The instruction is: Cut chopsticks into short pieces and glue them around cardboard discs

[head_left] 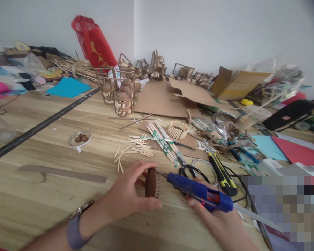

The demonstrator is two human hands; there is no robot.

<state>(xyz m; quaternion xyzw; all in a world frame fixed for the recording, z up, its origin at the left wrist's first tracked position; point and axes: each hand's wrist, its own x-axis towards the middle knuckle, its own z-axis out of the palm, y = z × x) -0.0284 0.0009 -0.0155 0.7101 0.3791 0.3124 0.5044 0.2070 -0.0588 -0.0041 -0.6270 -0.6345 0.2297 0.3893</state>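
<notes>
My left hand (pixel 127 193) is closed around a small round brown cardboard piece (pixel 152 183) with short sticks along its rim, held on edge just above the wooden table (pixel 54 202). My right hand (pixel 222 223) grips a blue hot glue gun (pixel 199 190). The gun's nozzle points left and touches the side of the round piece. A watch with a purple strap sits on my left wrist.
Loose short sticks (pixel 136 148), wrapped chopsticks (pixel 163 141) and a small stick ring (pixel 178 129) lie beyond my hands. Scissors (pixel 184 165), a yellow-black utility knife (pixel 222 172), finished stick baskets (pixel 122 101), flat cardboard (pixel 162 99), a tape ring (pixel 80 139) and a red bag (pixel 94 42) surround them.
</notes>
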